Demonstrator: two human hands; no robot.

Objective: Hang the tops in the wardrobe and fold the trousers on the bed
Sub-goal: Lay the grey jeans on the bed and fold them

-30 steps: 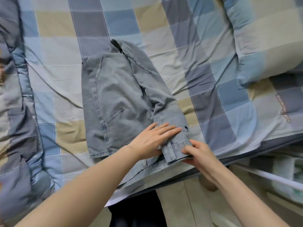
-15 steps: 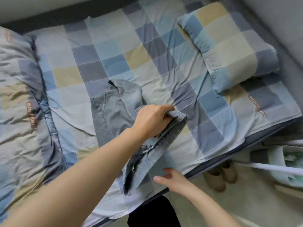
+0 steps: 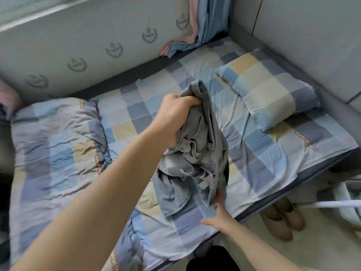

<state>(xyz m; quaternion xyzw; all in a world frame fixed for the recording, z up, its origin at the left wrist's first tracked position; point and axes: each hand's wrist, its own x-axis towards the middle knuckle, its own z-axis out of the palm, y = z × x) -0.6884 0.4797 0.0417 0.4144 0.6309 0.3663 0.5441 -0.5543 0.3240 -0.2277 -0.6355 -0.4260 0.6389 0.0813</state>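
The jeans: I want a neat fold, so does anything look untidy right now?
Yes. The jeans hang bunched and crumpled from the left hand above the bed, not lying flat. The right hand touches their lower edge. No tidy fold shows.

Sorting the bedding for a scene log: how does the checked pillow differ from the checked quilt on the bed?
The plump rectangular checked pillow lies on the right; the folded checked quilt lies on the left. The pillow looks smooth, the quilt crumpled. The quilt covers more of the bed. Both share a blue, yellow and grey check.
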